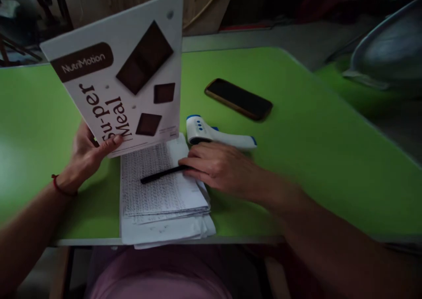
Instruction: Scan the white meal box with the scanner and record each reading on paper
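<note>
My left hand point(86, 156) grips the lower edge of a flat, stiff white NutriMotion-printed piece point(138, 114), thumb on its front. It tilts upright above the table, with brown squares and "Su-per Meal" on it; whether it is a box or a book I cannot tell. Over the handwritten papers point(154, 193), my right hand point(216, 167) pinches one end of a black pen point(161, 174). The pen lies low across the top sheet, pointing left. Just beyond the right fingers rests a white and blue infrared thermometer point(220, 136).
A dark phone in a brownish case point(239, 99) lies farther back on the green table point(329, 171). The stacked papers reach the table's front edge. At the right, a grey curved object point(389, 48) stands beyond the table's edge.
</note>
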`<state>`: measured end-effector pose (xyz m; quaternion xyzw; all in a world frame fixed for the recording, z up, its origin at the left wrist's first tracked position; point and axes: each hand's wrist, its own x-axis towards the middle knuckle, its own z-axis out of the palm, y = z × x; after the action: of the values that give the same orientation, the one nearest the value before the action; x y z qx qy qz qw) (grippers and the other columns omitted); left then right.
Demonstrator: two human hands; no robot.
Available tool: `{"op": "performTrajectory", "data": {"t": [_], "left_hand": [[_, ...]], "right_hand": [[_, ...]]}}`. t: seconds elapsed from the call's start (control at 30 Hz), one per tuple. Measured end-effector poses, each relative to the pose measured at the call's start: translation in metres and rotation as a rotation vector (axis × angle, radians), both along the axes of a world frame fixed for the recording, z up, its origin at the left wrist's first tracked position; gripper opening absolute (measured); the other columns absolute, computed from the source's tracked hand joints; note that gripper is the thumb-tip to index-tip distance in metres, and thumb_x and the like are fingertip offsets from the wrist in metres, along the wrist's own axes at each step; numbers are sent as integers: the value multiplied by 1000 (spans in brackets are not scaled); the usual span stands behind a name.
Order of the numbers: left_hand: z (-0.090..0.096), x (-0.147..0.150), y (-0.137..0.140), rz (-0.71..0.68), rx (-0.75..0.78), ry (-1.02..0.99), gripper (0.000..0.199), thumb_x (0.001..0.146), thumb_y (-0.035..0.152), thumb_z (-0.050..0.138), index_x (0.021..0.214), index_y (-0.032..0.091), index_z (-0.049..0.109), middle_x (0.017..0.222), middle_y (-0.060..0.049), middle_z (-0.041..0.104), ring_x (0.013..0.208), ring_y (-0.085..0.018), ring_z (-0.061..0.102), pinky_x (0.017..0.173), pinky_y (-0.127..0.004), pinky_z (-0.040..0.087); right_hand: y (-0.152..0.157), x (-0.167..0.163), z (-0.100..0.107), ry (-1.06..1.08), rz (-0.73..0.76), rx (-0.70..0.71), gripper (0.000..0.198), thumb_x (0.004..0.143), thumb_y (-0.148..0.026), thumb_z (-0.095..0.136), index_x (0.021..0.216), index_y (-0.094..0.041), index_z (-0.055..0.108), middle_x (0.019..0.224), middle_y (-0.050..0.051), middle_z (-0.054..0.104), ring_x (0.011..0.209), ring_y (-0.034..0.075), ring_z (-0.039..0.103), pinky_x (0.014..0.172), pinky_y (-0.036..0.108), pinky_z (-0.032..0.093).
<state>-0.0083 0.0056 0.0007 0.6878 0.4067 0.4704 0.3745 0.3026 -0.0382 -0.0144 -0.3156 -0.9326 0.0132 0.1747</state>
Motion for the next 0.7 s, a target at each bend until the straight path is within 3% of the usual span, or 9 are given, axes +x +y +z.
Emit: {"op": "performTrajectory", "data": {"t": [0.23, 0.47, 0.57, 0.63, 0.7], "left_hand": [[-10, -18, 19, 109, 48, 97, 55, 78, 50, 85, 116, 21, 59, 130, -11, 68, 117, -33, 67, 96, -53, 60], [-5, -25, 32, 101, -34, 285, 66, 75, 63, 83, 116, 17, 58, 126, -10, 65, 121, -36, 62, 95, -59, 56], [5, -23, 24, 222, 105, 420, 83, 75, 74, 78, 130, 18, 51, 140, -10, 55, 135, -41, 49, 105, -67, 46], [14, -20, 13, 411, 301, 533, 98, 72, 78, 77, 142, 20, 39, 150, -12, 43, 148, -45, 29, 114, -74, 32], [21, -12, -1, 486, 393, 591, 98, 73, 76, 76, 143, 23, 33, 150, -13, 38, 153, -49, 11, 116, -79, 19]], "right_hand": [[4, 6, -16, -26, 17, -17, 24, 100, -17, 59, 81, -17, 74, 78, 7, 70, 69, 19, 64, 63, 33, 49], [12, 9, -1, 141, 36, -222, 22, 101, -25, 57, 87, -20, 74, 82, 7, 72, 76, 20, 68, 69, 33, 52], [15, 10, 4, 332, -93, -418, 18, 97, -33, 61, 87, -22, 70, 75, 3, 69, 67, 18, 65, 62, 31, 52], [17, 9, 3, 482, -253, -563, 19, 94, -40, 63, 85, -23, 65, 65, 0, 63, 54, 16, 59, 52, 30, 48], [20, 7, -3, 641, -386, -663, 22, 90, -45, 65, 82, -24, 60, 56, -3, 59, 47, 15, 54, 47, 30, 46]]}}
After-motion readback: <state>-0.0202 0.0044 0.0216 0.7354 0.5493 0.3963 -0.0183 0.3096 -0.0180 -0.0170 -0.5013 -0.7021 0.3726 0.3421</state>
